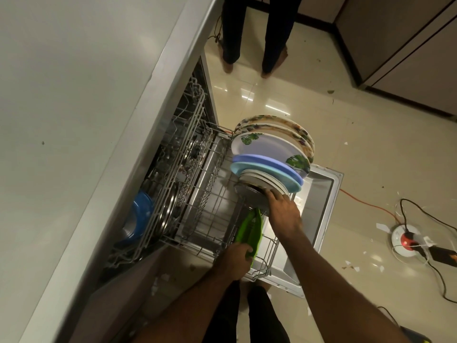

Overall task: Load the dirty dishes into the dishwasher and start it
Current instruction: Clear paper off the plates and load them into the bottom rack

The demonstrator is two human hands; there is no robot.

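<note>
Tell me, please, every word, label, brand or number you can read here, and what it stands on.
No text can be read in this view.
The plates carry only leaf and flower patterns, no lettering.
Any marks on the round floor socket and the dark box beside it are too small and blurred to read.

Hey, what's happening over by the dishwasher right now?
A person is loading the pulled-out lower rack, which sits over the open door. The right hand holds the rim of a steel plate at the near end of a row of upright plates. The left hand grips a green dish on edge just beside it. Another person's legs show farther off.
</note>
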